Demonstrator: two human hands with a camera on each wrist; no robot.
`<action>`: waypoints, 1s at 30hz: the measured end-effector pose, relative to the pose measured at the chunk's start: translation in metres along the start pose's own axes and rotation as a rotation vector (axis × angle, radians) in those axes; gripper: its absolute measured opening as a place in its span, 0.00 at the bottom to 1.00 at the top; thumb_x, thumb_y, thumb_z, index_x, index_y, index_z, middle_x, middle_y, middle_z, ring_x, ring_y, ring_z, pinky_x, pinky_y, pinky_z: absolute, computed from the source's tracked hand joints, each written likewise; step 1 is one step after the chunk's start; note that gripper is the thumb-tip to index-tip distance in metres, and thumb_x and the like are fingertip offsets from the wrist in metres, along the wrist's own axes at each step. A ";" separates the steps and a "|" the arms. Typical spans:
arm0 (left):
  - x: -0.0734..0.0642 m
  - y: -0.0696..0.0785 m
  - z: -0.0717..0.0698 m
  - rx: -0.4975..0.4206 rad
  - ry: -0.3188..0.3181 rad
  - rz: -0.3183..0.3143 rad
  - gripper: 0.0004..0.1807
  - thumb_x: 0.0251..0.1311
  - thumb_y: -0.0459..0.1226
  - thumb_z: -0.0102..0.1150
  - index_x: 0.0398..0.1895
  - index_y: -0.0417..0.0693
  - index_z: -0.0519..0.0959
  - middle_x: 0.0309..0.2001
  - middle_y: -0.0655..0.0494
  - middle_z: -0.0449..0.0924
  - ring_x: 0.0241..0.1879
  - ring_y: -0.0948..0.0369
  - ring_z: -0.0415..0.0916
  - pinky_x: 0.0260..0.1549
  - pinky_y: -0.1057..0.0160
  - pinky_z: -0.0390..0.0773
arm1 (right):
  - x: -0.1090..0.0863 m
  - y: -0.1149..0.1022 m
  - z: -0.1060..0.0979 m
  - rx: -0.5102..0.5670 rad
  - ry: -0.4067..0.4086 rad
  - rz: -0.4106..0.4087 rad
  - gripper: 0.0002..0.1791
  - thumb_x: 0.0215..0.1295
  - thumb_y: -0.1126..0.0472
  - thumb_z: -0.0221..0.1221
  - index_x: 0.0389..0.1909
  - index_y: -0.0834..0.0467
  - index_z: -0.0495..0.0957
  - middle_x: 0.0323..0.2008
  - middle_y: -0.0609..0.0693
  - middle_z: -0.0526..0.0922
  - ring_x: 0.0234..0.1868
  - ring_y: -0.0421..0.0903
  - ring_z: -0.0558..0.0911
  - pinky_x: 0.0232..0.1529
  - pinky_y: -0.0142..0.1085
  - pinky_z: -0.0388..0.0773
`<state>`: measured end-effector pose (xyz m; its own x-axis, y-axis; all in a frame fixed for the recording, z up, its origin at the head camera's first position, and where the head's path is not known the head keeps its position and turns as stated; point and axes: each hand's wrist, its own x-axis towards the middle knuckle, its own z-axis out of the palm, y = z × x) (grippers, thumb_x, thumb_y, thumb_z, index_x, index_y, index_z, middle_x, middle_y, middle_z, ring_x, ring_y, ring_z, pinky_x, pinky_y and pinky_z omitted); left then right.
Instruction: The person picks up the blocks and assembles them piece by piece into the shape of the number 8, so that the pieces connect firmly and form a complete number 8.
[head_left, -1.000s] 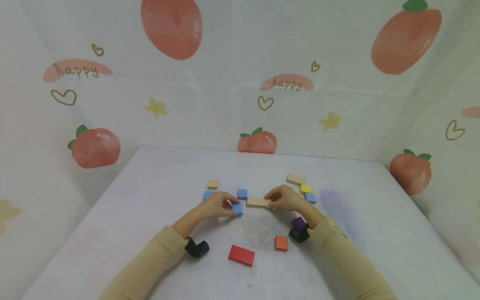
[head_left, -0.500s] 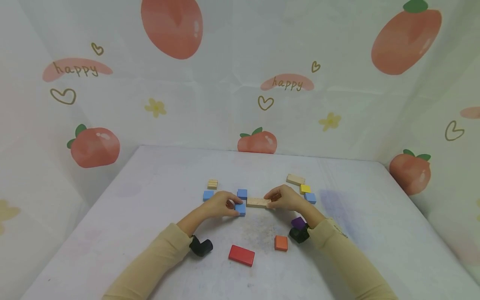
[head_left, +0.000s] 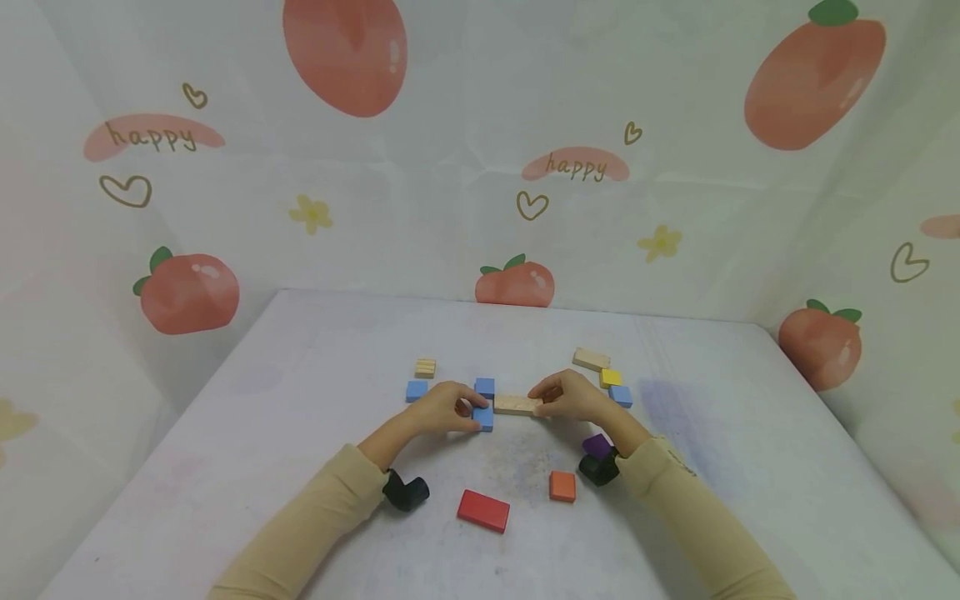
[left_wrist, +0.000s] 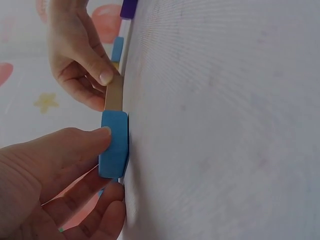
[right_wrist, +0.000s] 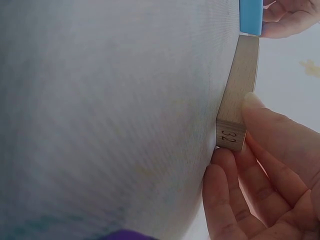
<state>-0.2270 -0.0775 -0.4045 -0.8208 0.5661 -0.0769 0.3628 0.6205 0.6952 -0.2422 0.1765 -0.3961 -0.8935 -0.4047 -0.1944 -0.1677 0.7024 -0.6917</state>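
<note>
My left hand (head_left: 442,408) pinches a small blue block (left_wrist: 115,145) between thumb and fingers, low on the table. The block stands beside the left end of a plain wooden block (head_left: 514,405), which lies flat. Around that wooden block's right end my right hand (head_left: 572,396) holds with thumb and fingers; in the right wrist view the number 32 shows on its end face. Just behind the held blue block sits a second blue block (head_left: 484,387).
Left of centre are a ridged wooden block (head_left: 425,368) and a blue block (head_left: 417,391). At right lie a wooden block (head_left: 592,359), a yellow block (head_left: 611,378), a blue block (head_left: 620,396) and a purple block (head_left: 597,446). Nearer are a red block (head_left: 483,511) and an orange block (head_left: 562,486).
My left hand has slid the blue block a short way right, up to the wooden block's left end. The right hand and the wooden block have stayed almost still.
</note>
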 end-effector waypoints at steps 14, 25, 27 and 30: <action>0.001 0.000 0.002 -0.005 0.005 -0.030 0.18 0.51 0.35 0.66 0.47 0.44 0.81 0.43 0.50 0.81 0.35 0.64 0.71 0.33 0.71 0.73 | 0.002 0.003 0.001 0.003 -0.006 -0.007 0.14 0.56 0.62 0.64 0.44 0.61 0.82 0.40 0.54 0.83 0.36 0.42 0.75 0.39 0.33 0.77; 0.001 -0.001 0.002 -0.018 0.003 -0.023 0.18 0.51 0.35 0.66 0.48 0.43 0.81 0.44 0.50 0.81 0.35 0.64 0.72 0.34 0.72 0.73 | 0.002 0.002 0.001 0.016 -0.017 0.012 0.14 0.55 0.62 0.64 0.43 0.61 0.81 0.39 0.53 0.82 0.36 0.42 0.74 0.38 0.32 0.76; 0.002 -0.002 0.002 -0.019 0.001 -0.022 0.18 0.51 0.35 0.66 0.48 0.43 0.81 0.44 0.49 0.81 0.36 0.64 0.72 0.34 0.72 0.73 | 0.001 0.002 0.000 0.020 -0.019 0.016 0.14 0.55 0.62 0.64 0.44 0.61 0.81 0.39 0.53 0.82 0.36 0.43 0.74 0.38 0.32 0.76; 0.002 -0.002 0.002 -0.021 0.001 -0.024 0.18 0.51 0.35 0.66 0.48 0.43 0.81 0.45 0.49 0.81 0.36 0.63 0.72 0.34 0.71 0.73 | 0.001 0.002 -0.001 0.030 -0.022 0.019 0.15 0.56 0.62 0.64 0.44 0.60 0.80 0.40 0.54 0.82 0.36 0.43 0.74 0.39 0.32 0.76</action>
<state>-0.2281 -0.0763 -0.4076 -0.8295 0.5506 -0.0931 0.3335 0.6221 0.7084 -0.2438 0.1777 -0.3973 -0.8870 -0.4045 -0.2225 -0.1383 0.6926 -0.7079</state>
